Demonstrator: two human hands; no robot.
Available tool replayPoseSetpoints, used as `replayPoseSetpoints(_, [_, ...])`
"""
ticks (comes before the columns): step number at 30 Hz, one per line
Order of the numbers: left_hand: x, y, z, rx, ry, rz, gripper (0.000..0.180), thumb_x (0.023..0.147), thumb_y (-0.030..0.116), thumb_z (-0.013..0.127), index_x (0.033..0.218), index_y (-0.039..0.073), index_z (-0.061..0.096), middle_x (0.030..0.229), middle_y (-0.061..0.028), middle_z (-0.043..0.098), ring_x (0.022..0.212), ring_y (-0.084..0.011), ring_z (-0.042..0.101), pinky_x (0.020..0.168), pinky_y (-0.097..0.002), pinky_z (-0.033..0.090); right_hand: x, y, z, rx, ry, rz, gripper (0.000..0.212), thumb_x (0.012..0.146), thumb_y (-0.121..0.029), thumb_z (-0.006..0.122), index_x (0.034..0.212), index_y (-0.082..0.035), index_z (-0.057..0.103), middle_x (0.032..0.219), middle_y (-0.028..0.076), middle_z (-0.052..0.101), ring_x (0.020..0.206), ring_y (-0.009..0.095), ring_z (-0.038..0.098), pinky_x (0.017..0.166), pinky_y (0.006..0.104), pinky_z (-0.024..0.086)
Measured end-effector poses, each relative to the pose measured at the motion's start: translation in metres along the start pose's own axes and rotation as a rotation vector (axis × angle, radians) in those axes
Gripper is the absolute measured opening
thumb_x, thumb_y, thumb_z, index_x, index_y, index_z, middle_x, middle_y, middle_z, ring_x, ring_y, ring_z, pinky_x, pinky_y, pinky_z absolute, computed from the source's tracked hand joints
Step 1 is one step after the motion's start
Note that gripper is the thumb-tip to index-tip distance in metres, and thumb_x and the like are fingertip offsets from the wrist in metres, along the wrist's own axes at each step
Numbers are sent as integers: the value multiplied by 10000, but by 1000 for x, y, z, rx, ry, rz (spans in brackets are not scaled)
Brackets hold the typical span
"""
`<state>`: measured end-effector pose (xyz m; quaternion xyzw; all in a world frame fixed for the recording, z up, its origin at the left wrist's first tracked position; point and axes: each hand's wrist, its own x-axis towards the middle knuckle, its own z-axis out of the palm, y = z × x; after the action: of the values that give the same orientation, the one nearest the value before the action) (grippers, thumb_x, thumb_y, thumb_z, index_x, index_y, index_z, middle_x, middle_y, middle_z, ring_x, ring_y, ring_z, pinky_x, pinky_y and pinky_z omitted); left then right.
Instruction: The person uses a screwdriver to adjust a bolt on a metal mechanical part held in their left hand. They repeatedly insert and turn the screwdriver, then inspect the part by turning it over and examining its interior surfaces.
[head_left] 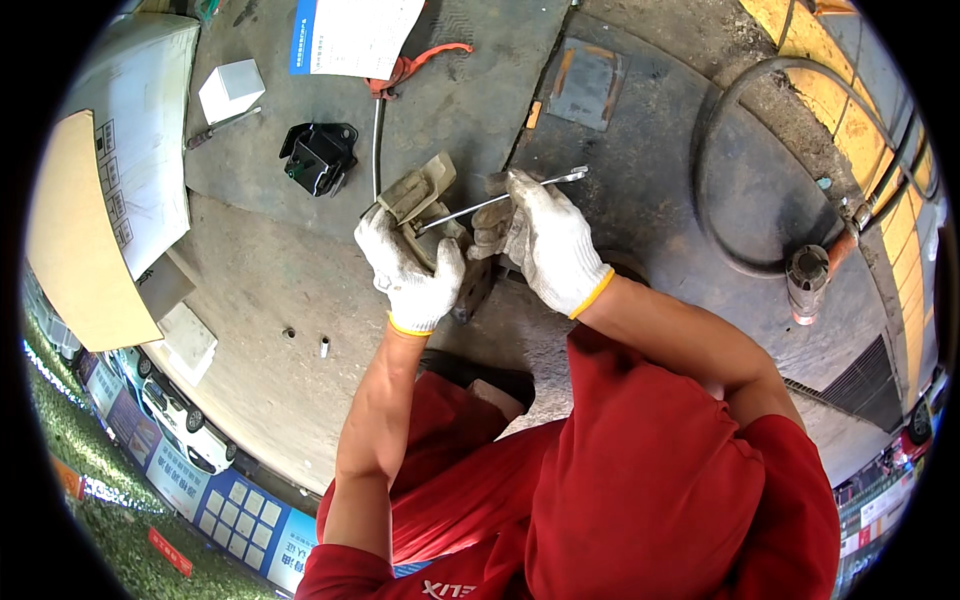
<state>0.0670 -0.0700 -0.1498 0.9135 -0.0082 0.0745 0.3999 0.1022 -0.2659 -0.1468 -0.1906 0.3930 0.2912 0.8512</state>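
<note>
My left hand [410, 268], in a white knit glove with a yellow cuff, is closed around a dirty, tan-grey part [420, 192] with a raised flap-like piece. In my right hand [548, 238], gloved the same way and soiled at the fingers, is a slim silver wrench [470, 210]. One end of the wrench meets the part beside my left thumb; its forked end [574, 175] sticks out past my right hand. What exactly the near end touches is too small to tell. Beyond my left hand, a black bracketed mount-like part [320, 158] lies on the mat.
Farther off are a small white box [232, 92], a screwdriver [222, 128], a red-handled steel tool [408, 68] and a printed sheet [360, 38]. An open carton [90, 220] stands left. At right lies an air impact wrench [808, 275] with a looping black hose [706, 190]. Small sockets [324, 347] rest near-left.
</note>
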Motion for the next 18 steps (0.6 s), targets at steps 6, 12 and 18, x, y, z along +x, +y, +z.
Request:
replayPoseSetpoints(6, [1, -1, -2, 203, -2, 51, 754, 844, 293, 771, 1463, -37, 494, 1332, -234, 595, 1229, -401, 538, 1069, -522, 436, -21, 7, 5, -545, -87, -358, 329, 1134, -328, 603, 1189, -22, 708, 996, 85, 770, 847, 204, 728, 773, 347, 576])
replayPoseSetpoints(12, [0, -5, -2, 141, 33, 90, 978, 812, 666, 822, 1448, -19, 532, 1314, -226, 598, 1174, -408, 564, 1018, -531, 449, -37, 2, 32, -1148, -369, -759, 301, 899, -63, 679, 1190, -128, 715, 1053, 146, 759, 967, 389, 748, 817, 449, 595])
replayPoseSetpoints(18, [-4, -18, -2, -2, 27, 94, 1028, 813, 784, 760, 1450, 3, 556, 1327, -194, 606, 1212, -368, 565, 1063, -505, 435, -40, -15, 42, -1372, -571, -699, 165, 960, -169, 739, 1115, -128, 781, 1105, 122, 767, 916, 342, 764, 780, 443, 607])
